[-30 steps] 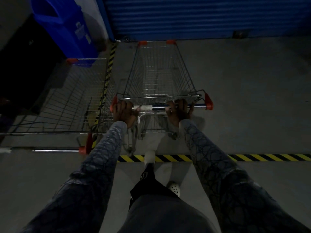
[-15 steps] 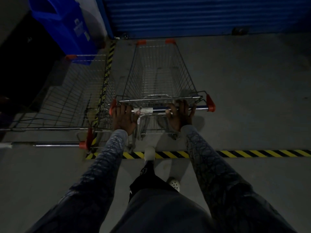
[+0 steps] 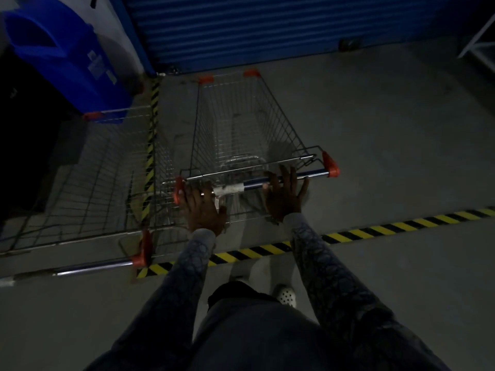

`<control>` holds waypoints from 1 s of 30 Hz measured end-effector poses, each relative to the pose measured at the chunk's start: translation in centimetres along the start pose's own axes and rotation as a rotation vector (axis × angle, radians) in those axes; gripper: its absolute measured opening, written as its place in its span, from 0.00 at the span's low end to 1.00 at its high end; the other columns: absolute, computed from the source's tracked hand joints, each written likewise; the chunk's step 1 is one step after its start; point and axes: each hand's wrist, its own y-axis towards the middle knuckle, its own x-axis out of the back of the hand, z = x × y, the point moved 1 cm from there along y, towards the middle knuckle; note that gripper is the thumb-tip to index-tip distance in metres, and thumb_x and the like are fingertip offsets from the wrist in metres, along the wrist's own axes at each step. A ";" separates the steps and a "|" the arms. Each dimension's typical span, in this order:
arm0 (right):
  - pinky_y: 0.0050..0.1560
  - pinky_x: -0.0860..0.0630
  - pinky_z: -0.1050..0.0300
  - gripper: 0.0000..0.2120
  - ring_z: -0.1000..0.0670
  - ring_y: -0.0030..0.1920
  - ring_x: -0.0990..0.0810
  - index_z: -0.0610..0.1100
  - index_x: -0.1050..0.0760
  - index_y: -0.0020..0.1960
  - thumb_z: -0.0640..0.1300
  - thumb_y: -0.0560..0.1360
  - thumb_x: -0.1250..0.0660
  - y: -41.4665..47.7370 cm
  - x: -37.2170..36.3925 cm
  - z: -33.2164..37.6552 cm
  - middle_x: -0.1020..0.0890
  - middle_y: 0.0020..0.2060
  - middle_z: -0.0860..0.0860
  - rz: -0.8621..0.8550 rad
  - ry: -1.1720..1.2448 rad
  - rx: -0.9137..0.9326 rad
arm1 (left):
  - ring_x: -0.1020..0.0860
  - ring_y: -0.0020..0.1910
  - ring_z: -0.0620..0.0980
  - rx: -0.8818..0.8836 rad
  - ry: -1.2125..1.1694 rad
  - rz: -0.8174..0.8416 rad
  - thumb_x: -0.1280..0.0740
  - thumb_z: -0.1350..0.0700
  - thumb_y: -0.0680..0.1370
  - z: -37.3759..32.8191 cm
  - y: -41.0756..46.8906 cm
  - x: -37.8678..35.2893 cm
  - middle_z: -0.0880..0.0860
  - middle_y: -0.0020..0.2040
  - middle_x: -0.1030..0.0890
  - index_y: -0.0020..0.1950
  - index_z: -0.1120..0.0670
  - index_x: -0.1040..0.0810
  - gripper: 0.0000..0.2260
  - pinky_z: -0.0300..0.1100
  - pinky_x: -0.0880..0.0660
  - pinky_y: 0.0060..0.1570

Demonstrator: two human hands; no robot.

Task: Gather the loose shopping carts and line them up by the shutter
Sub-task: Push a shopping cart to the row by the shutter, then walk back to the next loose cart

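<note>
By shutter (image 3: pixel 267 30), left hand (image 3: pixel 201 210), right hand (image 3: pixel 285 195) flat on cart handle (image 3: pixel 254 183)

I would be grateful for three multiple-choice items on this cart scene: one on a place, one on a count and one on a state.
1. Where does the second cart stand, relative to the cart at the hands?
A) on its left
B) on its right
C) nested inside it

2. How many carts show?
A) one
B) two
C) four

3. The right hand is
A) clenched round a bag
B) tucked in a pocket
C) spread flat over the handle

Answers: 1 A, it fills the left of the view; 2 B, only those two show; 3 C, it fans out straight across the bar.
</note>
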 end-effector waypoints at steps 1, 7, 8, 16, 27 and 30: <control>0.76 0.63 0.34 0.25 0.40 0.81 0.47 0.56 0.30 0.73 0.60 0.80 0.48 -0.3 -0.1 0.4 0.36 0.79 0.46 -0.007 0.026 -0.034 | 0.40 0.75 0.68 0.026 -0.019 0.059 0.28 0.42 0.71 -0.3 0.2 0.2 0.68 0.73 0.33 0.76 0.60 0.35 0.39 0.58 0.61 0.77; 0.72 0.35 0.35 0.19 0.33 0.73 0.33 0.45 0.21 0.66 0.55 0.84 0.41 -1.2 -0.4 1.3 0.26 0.69 0.40 -0.158 0.265 -0.009 | 0.40 0.76 0.65 -0.204 -0.208 0.133 0.43 0.40 0.75 -3.6 3.1 0.6 0.62 0.74 0.32 0.69 0.57 0.26 0.30 0.58 0.57 0.75; 0.72 0.34 0.38 0.20 0.35 0.73 0.32 0.44 0.21 0.66 0.56 0.85 0.42 -1.6 -0.1 1.1 0.26 0.70 0.40 -0.167 0.308 -0.025 | 0.40 0.75 0.64 -0.263 -0.280 0.106 0.45 0.41 0.75 -4.7 3.6 0.7 0.62 0.74 0.31 0.70 0.57 0.26 0.30 0.57 0.55 0.75; 0.71 0.37 0.63 0.15 0.43 0.72 0.31 0.46 0.18 0.60 0.52 0.84 0.39 -13.3 4.6 -5.7 0.25 0.71 0.47 -0.506 0.398 -0.555 | 0.37 0.74 0.64 -0.695 -0.594 0.168 0.40 0.43 0.78 -16.0 2.1 0.2 0.60 0.73 0.30 0.75 0.57 0.31 0.29 0.61 0.44 0.75; 0.69 0.30 0.49 0.24 0.49 0.65 0.24 0.47 0.15 0.58 0.62 0.81 0.42 -36.4 10.6 -11.3 0.18 0.61 0.50 -1.106 0.474 -1.311 | 0.44 0.77 0.57 -1.247 -0.662 0.605 0.45 0.37 0.77 -29.3 -16.2 1.0 0.55 0.76 0.33 0.76 0.55 0.32 0.32 0.56 0.45 0.75; 0.65 0.30 0.57 0.18 0.50 0.64 0.24 0.46 0.16 0.59 0.55 0.84 0.40 -42.6 13.0 -12.1 0.19 0.57 0.53 -1.268 0.524 -1.389 | 0.43 0.77 0.57 -1.362 -0.685 0.710 0.45 0.36 0.77 -32.9 -22.2 2.5 0.55 0.76 0.34 0.76 0.55 0.33 0.33 0.54 0.45 0.75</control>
